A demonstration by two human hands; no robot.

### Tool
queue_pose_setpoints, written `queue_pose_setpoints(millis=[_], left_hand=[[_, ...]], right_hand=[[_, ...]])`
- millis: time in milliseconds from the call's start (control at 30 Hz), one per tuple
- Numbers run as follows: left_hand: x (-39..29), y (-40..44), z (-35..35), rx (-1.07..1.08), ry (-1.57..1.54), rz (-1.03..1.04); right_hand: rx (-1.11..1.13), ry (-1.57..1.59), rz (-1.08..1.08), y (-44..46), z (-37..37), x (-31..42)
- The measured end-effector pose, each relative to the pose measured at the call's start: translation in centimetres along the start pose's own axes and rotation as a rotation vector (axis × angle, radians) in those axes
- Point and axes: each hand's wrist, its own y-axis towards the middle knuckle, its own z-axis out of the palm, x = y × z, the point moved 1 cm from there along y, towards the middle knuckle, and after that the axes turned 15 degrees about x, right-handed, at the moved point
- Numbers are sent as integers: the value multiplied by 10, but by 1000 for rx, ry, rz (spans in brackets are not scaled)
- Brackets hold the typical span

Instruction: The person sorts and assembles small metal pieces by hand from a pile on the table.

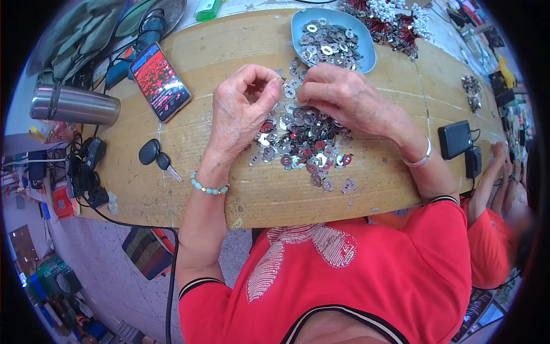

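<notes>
On the wooden table lies a pile of small round metal pieces (309,137), some with red parts. Above its left side is my left hand (246,100), thumb and index finger pinched together; what they hold is too small to make out. My right hand (344,94) is over the pile's upper right, fingers curled and pressed together, their tips partly hidden. Just beyond it stands a light blue tray (370,56) holding many similar metal discs (329,43). A few loose discs lie between the hands.
A phone (160,82) with a lit screen, a steel flask (74,104) and keys (163,160) are at the left. Red and white wired parts (389,20) lie behind the tray. A black box (454,139) is at the right, near another person (490,246).
</notes>
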Motion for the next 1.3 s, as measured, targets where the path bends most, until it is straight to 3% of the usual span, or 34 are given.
queue_pose_setpoints(millis=[200,500,700,1000,1133,1267,1300], left_hand=[[-1,0,-1,-24,-89,-17],[0,0,-1,7,-153,-43],[0,-1,-6,107,-265,-129],[-3,-1,-6,168,-358,-134],[-4,-1,-5,193,-376,-135],[-6,-1,-5,207,-353,-133],[-6,-1,-5,210,-350,-132]], right_hand=[[25,-138,-83,3,11,-3],[31,-45,-52,5,14,0],[-7,186,-89,3,10,-3],[101,934,100,1,1,-3],[-56,905,140,-1,-16,-4],[-467,557,296,-1,-16,-26],[-454,479,319,-2,-17,-26]])
